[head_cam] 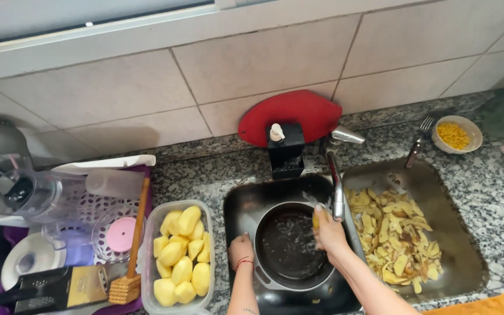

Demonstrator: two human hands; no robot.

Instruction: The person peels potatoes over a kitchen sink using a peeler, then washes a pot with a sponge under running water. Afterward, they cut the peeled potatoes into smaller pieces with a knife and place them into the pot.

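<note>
Left hand [241, 251] grips the dark pan's [291, 245] rim, steadying it in the sink [240, 204]; right hand [328, 230] above it clasps what looks like a potato [315, 221] under the tap [336, 175], beside peelings [395, 233]

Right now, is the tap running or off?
Running. A thin stream falls from the tap onto the potato the right hand holds over the dark pan, which the left hand steadies.

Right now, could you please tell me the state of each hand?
Left hand: closed on the rim of the round dark metal pot in the sink.
Right hand: closed on a small yellow potato piece over the pot.
</note>
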